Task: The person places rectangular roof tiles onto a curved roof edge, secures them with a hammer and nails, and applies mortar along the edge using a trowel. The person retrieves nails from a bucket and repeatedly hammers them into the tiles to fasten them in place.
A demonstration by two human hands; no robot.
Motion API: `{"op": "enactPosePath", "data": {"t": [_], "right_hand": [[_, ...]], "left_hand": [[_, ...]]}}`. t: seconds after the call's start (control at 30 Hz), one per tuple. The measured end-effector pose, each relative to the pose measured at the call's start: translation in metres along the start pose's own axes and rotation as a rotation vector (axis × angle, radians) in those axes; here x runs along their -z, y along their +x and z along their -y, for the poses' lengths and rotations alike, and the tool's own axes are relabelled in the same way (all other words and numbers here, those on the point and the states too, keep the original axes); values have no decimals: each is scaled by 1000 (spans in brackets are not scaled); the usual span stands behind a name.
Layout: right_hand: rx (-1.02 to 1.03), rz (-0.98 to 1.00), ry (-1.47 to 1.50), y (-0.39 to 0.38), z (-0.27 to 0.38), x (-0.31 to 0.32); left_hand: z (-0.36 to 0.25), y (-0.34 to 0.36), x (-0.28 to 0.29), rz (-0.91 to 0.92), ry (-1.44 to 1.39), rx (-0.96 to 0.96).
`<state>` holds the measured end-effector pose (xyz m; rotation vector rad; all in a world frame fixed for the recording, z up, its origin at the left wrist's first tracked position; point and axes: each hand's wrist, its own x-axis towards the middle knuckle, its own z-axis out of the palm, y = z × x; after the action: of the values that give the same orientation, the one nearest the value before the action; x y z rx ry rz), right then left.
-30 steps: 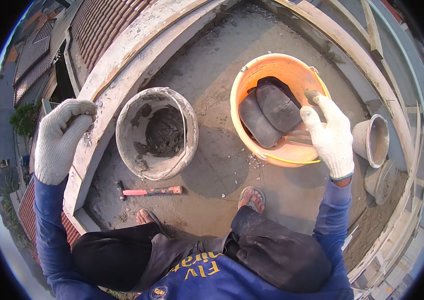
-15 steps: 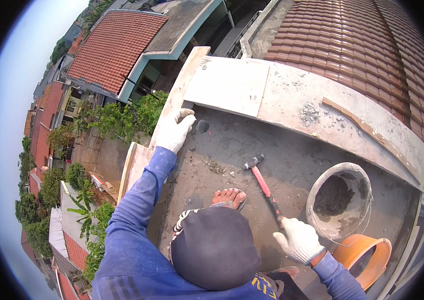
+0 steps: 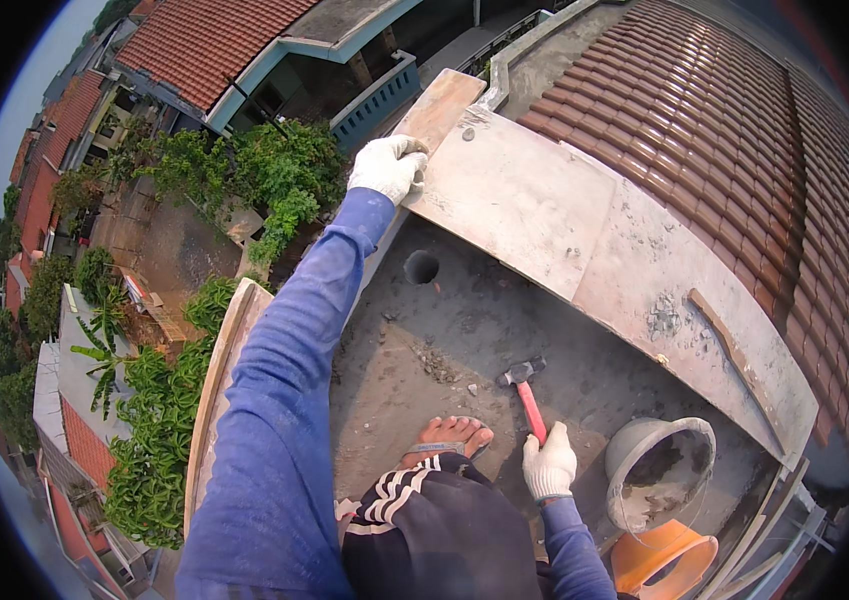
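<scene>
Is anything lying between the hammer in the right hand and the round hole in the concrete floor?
Nothing large. The right hand grips the hammer by its red handle; only scattered rubble lies on the floor toward the hole.

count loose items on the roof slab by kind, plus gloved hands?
Hammer with red handle: 1
Grey bucket: 1
Orange bucket: 1
Gloved hands: 2, left hand on the parapet slab edge, right hand on the hammer handle
Total: 5
</scene>
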<state>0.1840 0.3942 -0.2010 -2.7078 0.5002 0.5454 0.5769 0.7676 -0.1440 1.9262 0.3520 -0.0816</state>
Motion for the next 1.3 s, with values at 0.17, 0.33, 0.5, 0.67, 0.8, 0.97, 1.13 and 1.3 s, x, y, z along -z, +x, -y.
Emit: {"op": "enactPosePath", "data": {"t": [0.17,0.33,0.5,0.67,0.8,0.97,1.13,1.3], "right_hand": [[-115,158,168,-14,44,45],[8,212,402,-15,69,65],[243,187,597,5,107,96],[298,81,480,48,162,116],[429,-128,219,106,234,150],[606,-219,32,176,276,153],[611,-175,-71,187,290,142],[635,-161,-58,189,287,143]], "left_hand": [[10,0,1,-13,-70,37],[20,0,6,-4,-90,29],[9,-5,-8,-51,-123,39],[20,4,2,35,-117,37],[26,-10,-8,-110,17,-49],[22,-22,-20,-249,184,-141],[29,-26,-19,-306,316,-212],[35,-23,-20,-261,159,-172]]}}
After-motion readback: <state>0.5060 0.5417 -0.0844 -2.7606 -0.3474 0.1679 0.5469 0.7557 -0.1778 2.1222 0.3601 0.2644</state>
